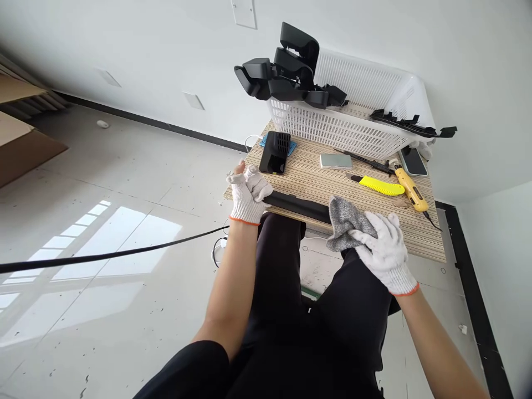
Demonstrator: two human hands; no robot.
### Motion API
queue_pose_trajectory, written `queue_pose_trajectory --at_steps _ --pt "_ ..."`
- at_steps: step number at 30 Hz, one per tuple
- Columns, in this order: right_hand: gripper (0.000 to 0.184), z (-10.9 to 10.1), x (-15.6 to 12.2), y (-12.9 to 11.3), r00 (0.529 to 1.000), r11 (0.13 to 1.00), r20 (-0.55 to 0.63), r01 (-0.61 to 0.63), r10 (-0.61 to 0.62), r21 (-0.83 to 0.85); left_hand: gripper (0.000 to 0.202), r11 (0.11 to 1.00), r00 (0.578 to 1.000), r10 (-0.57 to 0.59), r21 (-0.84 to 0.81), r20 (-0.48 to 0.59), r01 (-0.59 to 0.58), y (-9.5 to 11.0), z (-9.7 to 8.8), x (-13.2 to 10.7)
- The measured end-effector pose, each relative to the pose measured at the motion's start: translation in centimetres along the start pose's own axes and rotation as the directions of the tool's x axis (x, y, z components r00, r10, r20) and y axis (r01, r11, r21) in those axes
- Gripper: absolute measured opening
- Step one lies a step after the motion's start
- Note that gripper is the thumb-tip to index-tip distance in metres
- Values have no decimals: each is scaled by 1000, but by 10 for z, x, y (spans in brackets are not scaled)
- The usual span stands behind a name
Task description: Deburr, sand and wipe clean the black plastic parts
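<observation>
A long black plastic strip (300,206) lies along the front edge of the wooden-topped table. My left hand (248,195), in a white knit glove with an orange cuff, grips the strip's left end. In a matching glove, my right hand (384,246) holds a grey cloth (348,221) against the strip's right part, which the cloth hides. Behind them on the table lie a yellow utility knife (381,185), a small silvery block (336,161) and a yellow corded tool (411,189).
A white plastic basket (332,128) at the back holds several black molded parts (297,72). A black phone-like object (275,153) and another phone (414,161) lie on the table (419,241). A black cable (116,254) stretches across at left; cardboard (27,147) stands beyond.
</observation>
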State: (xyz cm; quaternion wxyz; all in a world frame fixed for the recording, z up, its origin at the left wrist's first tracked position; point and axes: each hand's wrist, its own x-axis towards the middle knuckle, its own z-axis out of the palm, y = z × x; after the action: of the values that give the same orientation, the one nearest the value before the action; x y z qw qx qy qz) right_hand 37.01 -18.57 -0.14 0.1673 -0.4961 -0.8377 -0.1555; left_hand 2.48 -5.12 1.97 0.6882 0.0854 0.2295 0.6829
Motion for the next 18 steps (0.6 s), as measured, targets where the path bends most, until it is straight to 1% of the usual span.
queue_pose_trajectory --at_steps 3,7,11,14,18 --pt "23 3 27 -17 998 1000 59 -11 10 9 49 999 997 -44 -8 60 45 4 -2 -2" --pt "33 10 62 -38 991 999 136 -7 1 46 41 996 991 -64 -57 117 71 5 -5 -3" --pt "42 17 95 -60 973 996 230 -37 18 79 36 989 988 -67 -121 141 84 2 -8 -1" --pt "50 22 118 -77 946 995 325 -31 -1 93 37 983 985 -74 -157 155 99 1 -9 1" --pt "61 25 144 -98 916 997 399 6 -36 77 42 991 990 -46 -115 136 62 0 -12 7"
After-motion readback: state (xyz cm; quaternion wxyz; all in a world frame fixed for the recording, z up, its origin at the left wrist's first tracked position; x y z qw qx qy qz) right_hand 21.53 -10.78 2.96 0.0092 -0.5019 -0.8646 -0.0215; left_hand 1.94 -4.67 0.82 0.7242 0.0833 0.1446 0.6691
